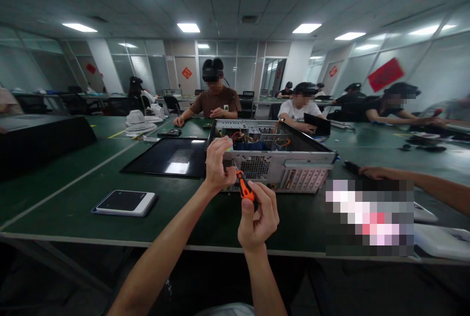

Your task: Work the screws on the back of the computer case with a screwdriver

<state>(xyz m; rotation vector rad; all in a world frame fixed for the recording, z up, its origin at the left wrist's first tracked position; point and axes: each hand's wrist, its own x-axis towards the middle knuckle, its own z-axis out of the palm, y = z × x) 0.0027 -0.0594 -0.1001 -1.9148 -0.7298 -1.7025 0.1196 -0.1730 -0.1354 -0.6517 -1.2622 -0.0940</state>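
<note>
A silver computer case (275, 166) lies on the green table with its top side uncovered, showing coloured wires and a blue part inside. Its rear panel, with a perforated vent and slot covers, faces me. My left hand (217, 163) grips the panel's left part, fingers bent over the upper edge and thumb low near the screwdriver shaft. In my right hand (260, 218) is an orange and black screwdriver (245, 186), held by the end of its handle. Its shaft slants up and left to the rear panel; the tip is too small to make out.
A black side panel (169, 157) lies left of the case. Nearer me is a phone-like device (127, 202). A white fan (141, 127) stands farther back. At right, another person's hand (374, 173) holds a dark object. Other people sit across the table.
</note>
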